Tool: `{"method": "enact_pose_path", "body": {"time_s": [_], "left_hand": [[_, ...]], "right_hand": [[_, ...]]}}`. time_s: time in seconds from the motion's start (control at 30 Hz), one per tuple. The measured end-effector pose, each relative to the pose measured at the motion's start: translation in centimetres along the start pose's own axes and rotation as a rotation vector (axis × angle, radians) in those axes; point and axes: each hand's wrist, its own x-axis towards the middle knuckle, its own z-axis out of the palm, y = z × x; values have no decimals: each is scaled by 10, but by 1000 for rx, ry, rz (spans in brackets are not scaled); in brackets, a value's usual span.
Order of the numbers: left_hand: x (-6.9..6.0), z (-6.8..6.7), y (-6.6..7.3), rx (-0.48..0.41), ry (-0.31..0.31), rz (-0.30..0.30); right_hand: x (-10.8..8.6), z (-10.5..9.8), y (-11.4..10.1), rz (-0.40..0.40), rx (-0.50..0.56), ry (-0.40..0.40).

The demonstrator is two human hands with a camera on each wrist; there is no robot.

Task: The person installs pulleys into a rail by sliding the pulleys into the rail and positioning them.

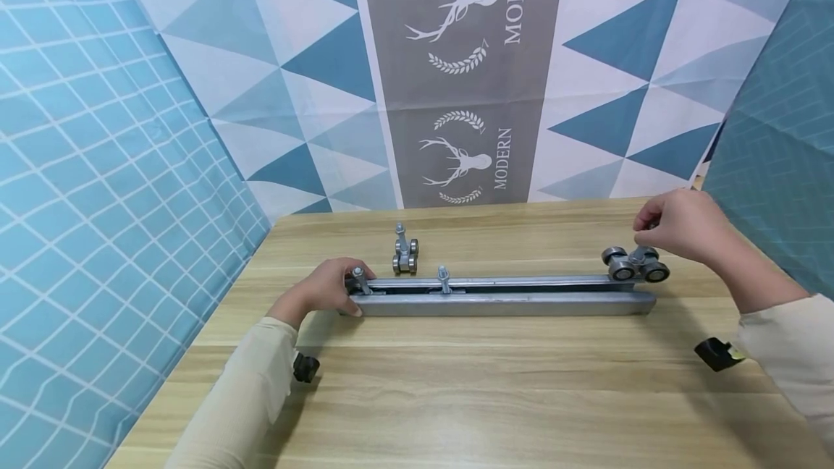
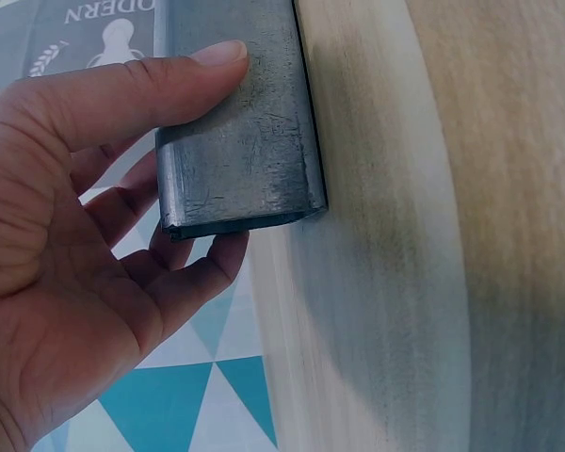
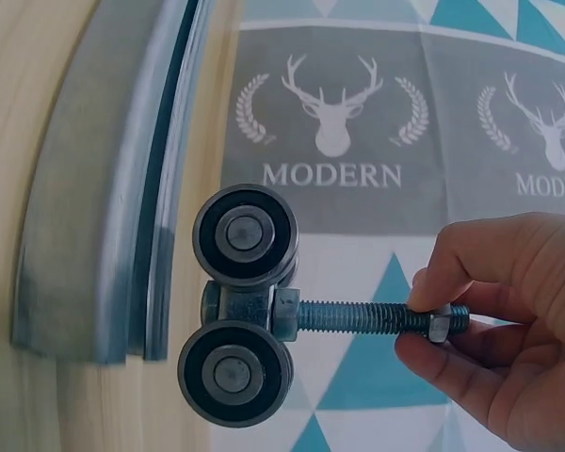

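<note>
A grey metal channel rail (image 1: 508,304) lies lengthwise on the table, its slot facing up. My left hand (image 1: 329,286) grips its left end, thumb on the front face (image 2: 235,141) and fingers behind and at the end. Two bolts stand up from the slot, one bolt (image 1: 360,279) beside the left hand and another bolt (image 1: 444,281) farther right; whatever they attach to inside is hidden. My right hand (image 1: 684,226) pinches the threaded bolt of a wheeled roller (image 1: 635,264) near its nut (image 3: 440,326). The roller's wheels (image 3: 245,234) are by the rail's right end, apart from it in the right wrist view.
Another wheeled roller (image 1: 405,255) stands behind the rail, bolt upward. The wooden table (image 1: 456,382) meets a patterned cloth (image 1: 469,93) at the back and blue sheets at both sides. Black wrist-worn pieces (image 1: 717,354) hang by both forearms.
</note>
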Motion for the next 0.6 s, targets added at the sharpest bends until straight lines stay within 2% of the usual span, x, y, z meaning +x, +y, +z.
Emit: {"method": "enact_pose_path", "body": {"time_s": [0.27, 0.6], "left_hand": [[0, 0, 1, 1, 2, 4], [-1, 2, 0, 4, 4, -1]], "right_hand": [[-14, -15, 19, 71, -13, -20], [-26, -10, 40, 86, -98, -61]]}}
